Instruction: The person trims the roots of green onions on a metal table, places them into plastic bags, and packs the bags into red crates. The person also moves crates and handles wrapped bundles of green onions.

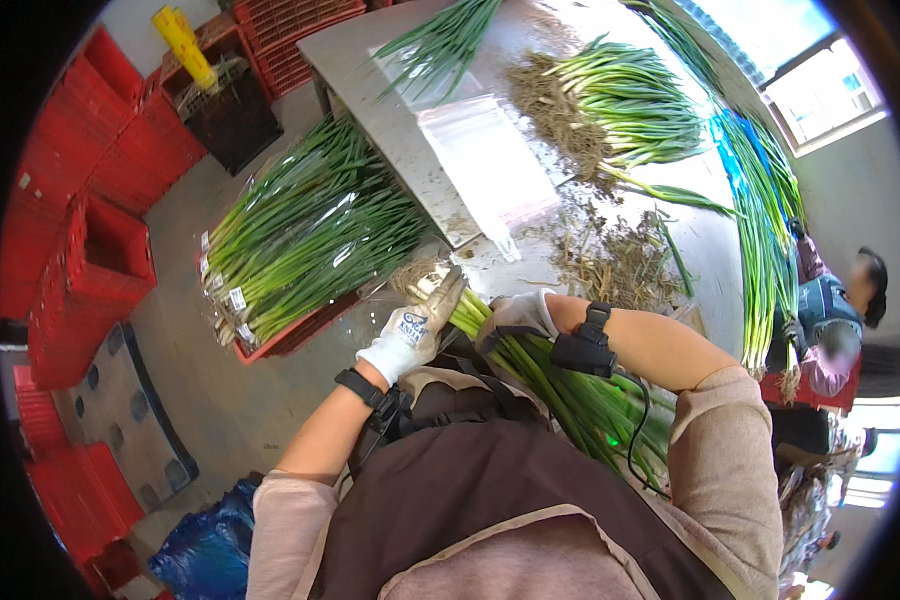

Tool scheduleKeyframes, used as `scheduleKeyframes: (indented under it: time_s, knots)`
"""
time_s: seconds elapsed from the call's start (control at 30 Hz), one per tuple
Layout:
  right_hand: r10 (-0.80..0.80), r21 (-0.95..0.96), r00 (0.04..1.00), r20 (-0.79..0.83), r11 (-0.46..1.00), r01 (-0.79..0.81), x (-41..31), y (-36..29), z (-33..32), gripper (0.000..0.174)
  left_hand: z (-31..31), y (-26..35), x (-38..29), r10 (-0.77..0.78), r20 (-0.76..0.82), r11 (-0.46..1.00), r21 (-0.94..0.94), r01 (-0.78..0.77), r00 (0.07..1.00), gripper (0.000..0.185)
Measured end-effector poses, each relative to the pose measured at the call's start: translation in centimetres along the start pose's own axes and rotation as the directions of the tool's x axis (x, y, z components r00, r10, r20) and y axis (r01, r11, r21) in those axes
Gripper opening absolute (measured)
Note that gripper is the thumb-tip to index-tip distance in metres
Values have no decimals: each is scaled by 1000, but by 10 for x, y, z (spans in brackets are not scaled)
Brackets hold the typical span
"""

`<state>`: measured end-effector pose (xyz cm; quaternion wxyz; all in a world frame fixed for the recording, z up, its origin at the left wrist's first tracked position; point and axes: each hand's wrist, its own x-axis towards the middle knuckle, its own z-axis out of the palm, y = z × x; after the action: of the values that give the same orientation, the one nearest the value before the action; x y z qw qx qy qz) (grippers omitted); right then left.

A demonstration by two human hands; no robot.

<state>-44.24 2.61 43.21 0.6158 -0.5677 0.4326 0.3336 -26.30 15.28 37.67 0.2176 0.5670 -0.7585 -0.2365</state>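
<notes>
In white work gloves, both my hands are on one bundle of green onions (469, 311), held across the front of my apron. Near the white root end, my left hand (418, 322) lies against the stalks, fingers pointing up along them. Further down the stalks, my right hand (514, 322) is closed around the bundle; its green leaves trail below my right forearm. On the metal table (450, 214) ahead lie clear plastic bags (487, 157), a pile of green onions with roots (637, 101) and loose root and leaf scraps (622, 262).
At the left, bagged green onions (307, 240) fill a red crate (300, 330). Stacked red crates (90, 187), a dark container (232, 120) and a blue plastic bag (206, 544) stand around the floor. A co-worker (829, 307) is at the far right beside long green onions (761, 262).
</notes>
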Motion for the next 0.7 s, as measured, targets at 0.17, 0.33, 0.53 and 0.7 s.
scheduleKeyframes:
  time_s: [0.17,0.33,0.53,0.7]
  knots:
    - [-671,-346,572,472,455,820,98,7,-10,29,26,-29,-21,94,3,994,-54,-94,996,88]
    - [-529,150,758,382,845,514,143,41,15,37,51,-65,-40,-157,263,895,-370,250,952,74]
    - [-94,664,896,434,706,-248,120,64,45,49,78,-94,-49,-88,428,894,-365,261,899,64]
    - [-78,643,936,343,746,-174,113,60,44,52,94,-113,-53,-89,513,884,-354,305,854,74]
